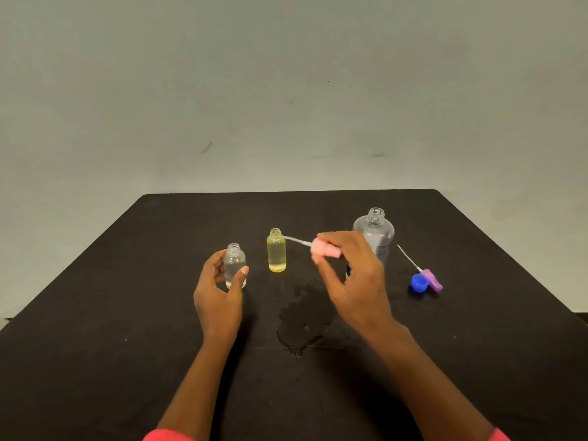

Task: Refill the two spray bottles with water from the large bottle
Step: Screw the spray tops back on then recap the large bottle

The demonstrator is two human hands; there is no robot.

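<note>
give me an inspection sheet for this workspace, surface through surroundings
surface: black table, wet patch near its middle.
job's things: clear spray bottle, yellow spray bottle and large bottle upright, all uncapped; pink spray head held in the air, its tube pointing toward the yellow spray bottle; purple spray head lying beside the blue cap at the right.
clutter: nothing seen.
grips: left hand holds the clear spray bottle; right hand pinches the pink spray head.
cables: nothing seen.
surroundings: plain grey wall; pink sleeves at the bottom edge.
</note>
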